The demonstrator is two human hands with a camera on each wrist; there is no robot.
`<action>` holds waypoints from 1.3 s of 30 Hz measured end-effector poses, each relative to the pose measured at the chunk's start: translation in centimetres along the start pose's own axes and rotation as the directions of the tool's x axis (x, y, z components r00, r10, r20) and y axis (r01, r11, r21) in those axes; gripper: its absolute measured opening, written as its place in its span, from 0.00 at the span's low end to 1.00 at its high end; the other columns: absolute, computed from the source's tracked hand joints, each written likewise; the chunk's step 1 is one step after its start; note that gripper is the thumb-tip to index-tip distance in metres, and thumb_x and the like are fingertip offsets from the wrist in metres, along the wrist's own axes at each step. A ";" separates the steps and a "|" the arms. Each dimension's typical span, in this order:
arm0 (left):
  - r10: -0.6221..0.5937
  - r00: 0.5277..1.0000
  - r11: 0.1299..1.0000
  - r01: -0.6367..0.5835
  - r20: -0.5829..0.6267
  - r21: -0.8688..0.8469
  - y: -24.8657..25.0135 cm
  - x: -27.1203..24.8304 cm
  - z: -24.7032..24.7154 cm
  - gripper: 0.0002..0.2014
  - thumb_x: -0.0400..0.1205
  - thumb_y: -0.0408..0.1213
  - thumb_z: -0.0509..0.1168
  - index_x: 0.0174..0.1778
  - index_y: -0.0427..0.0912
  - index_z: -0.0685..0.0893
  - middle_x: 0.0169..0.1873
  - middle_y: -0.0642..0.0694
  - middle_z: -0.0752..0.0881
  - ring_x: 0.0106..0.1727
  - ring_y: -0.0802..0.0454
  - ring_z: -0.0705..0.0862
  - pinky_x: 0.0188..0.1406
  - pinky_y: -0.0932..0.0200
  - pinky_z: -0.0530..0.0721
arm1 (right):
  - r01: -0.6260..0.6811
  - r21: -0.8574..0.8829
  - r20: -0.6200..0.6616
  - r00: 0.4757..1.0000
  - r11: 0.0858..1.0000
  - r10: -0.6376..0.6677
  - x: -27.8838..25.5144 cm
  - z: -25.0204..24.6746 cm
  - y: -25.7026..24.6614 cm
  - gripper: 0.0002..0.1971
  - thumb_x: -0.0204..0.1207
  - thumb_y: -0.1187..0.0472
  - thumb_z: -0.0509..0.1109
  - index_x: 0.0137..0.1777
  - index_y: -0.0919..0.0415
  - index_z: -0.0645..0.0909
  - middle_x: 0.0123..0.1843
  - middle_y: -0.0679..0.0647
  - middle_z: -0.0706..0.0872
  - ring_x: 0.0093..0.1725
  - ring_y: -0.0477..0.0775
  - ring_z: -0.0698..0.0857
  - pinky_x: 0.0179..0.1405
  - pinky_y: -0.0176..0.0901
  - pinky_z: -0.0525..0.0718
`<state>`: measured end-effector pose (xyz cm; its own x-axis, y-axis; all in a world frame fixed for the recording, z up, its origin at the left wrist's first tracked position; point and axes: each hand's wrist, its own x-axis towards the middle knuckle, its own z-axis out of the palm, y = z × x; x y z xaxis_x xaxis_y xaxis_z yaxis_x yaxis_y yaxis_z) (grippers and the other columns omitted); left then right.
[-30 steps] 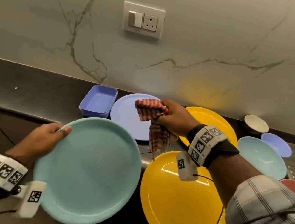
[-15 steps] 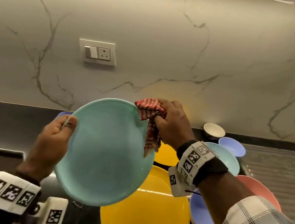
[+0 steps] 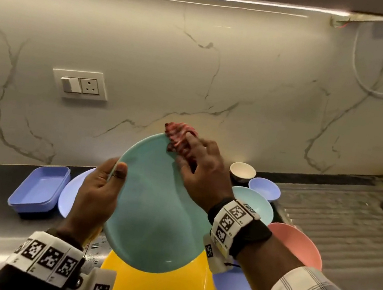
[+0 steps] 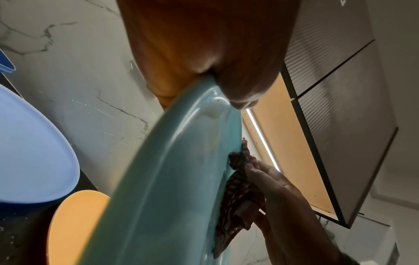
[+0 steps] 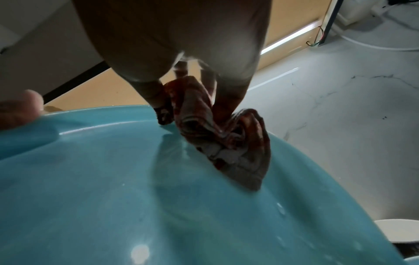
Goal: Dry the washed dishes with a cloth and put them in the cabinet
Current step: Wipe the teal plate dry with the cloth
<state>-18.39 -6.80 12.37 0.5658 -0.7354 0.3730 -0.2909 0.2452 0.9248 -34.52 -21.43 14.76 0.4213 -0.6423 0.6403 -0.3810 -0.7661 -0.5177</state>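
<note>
Teal plate (image 3: 155, 215) now lifted off counter, tilted upright; left hand (image 3: 97, 194) pinches its rim; right hand (image 3: 202, 170) clutching checked cloth (image 3: 179, 133) has reached top edge. Wiping begun.

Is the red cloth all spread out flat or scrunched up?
Scrunched up. The red cloth is bunched in folds under the right hand, pressed against the teal plate near its top rim.
</note>
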 end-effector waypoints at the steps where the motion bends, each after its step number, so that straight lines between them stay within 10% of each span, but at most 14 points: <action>1: -0.006 1.000 1.000 0.006 -0.003 -0.016 0.1 0.3 0.2 0.16 0.88 0.52 0.59 0.57 0.47 0.87 0.45 0.43 0.92 0.45 0.41 0.89 0.44 0.41 0.87 | 0.034 -0.019 0.025 0.999 0.999 -0.033 -0.2 0.0 0.3 0.27 0.79 0.49 0.68 0.78 0.51 0.74 0.68 0.56 0.79 0.60 0.62 0.82 0.60 0.56 0.83; 8: -0.005 0.999 0.990 0.012 0.049 -0.142 -0.5 1.8 1.4 0.21 0.80 0.63 0.64 0.50 0.49 0.88 0.45 0.36 0.89 0.45 0.39 0.84 0.48 0.30 0.83 | 0.007 -0.094 0.024 1.000 0.996 -0.004 -0.3 1.4 -0.4 0.26 0.78 0.44 0.61 0.75 0.46 0.78 0.75 0.55 0.79 0.65 0.64 0.82 0.63 0.64 0.80; 12: 0.065 0.993 0.960 -0.034 0.101 -0.278 -0.1 2.9 2.4 0.22 0.86 0.55 0.62 0.64 0.41 0.86 0.63 0.39 0.88 0.64 0.42 0.86 0.68 0.46 0.82 | 0.245 -0.147 0.123 0.966 0.958 -0.228 -2.0 2.4 -1.8 0.22 0.78 0.46 0.63 0.70 0.49 0.83 0.71 0.56 0.83 0.61 0.65 0.83 0.56 0.63 0.81; 18: 0.030 0.997 0.967 -0.011 0.071 -0.255 -0.7 3.4 1.4 0.23 0.76 0.66 0.64 0.47 0.48 0.88 0.39 0.49 0.91 0.37 0.52 0.87 0.34 0.59 0.89 | 0.111 -0.263 -0.021 0.992 0.958 -0.121 0.5 0.5 1.3 0.24 0.76 0.55 0.59 0.71 0.52 0.82 0.65 0.59 0.84 0.55 0.68 0.84 0.49 0.61 0.86; 22: 0.030 0.997 0.972 -0.012 0.073 -0.236 -0.5 3.8 2.0 0.20 0.83 0.61 0.61 0.48 0.49 0.89 0.39 0.49 0.91 0.38 0.51 0.87 0.36 0.59 0.89 | -0.016 -0.193 -0.006 1.000 0.981 0.016 0.8 1.7 0.0 0.25 0.77 0.60 0.65 0.76 0.54 0.77 0.71 0.61 0.79 0.62 0.70 0.79 0.58 0.66 0.83; 27: 0.007 1.000 0.980 -0.002 0.021 -0.201 0.1 4.9 2.9 0.25 0.93 0.49 0.46 0.47 0.47 0.87 0.38 0.60 0.93 0.42 0.65 0.90 0.46 0.68 0.87 | 0.160 -0.174 0.133 0.981 0.972 -0.138 -2.9 4.0 -3.7 0.26 0.77 0.52 0.71 0.76 0.51 0.77 0.76 0.58 0.76 0.64 0.70 0.77 0.56 0.63 0.81; 33: -0.092 0.996 0.967 0.091 0.009 -0.237 -0.9 4.3 1.8 0.31 0.87 0.60 0.56 0.58 0.31 0.85 0.39 0.44 0.92 0.40 0.47 0.91 0.44 0.47 0.93 | 0.383 -0.153 0.241 0.909 0.911 -0.341 -5.2 3.6 -2.6 0.22 0.75 0.62 0.73 0.70 0.52 0.83 0.68 0.61 0.84 0.53 0.70 0.84 0.40 0.60 0.87; 39: -0.066 0.998 0.977 0.066 0.007 -0.203 -1.1 3.4 1.4 0.18 0.90 0.49 0.56 0.43 0.49 0.88 0.33 0.53 0.89 0.34 0.52 0.84 0.33 0.60 0.84 | -0.025 -0.155 0.014 1.000 0.988 0.028 0.2 0.2 0.4 0.32 0.70 0.63 0.64 0.76 0.44 0.76 0.66 0.54 0.82 0.58 0.66 0.84 0.54 0.58 0.86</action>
<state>-17.22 -10.50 12.52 0.5788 -0.7541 0.3103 -0.0904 0.3188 0.9435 -34.44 -21.88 14.60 0.4222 -0.6637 0.6174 -0.5145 -0.7362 -0.4396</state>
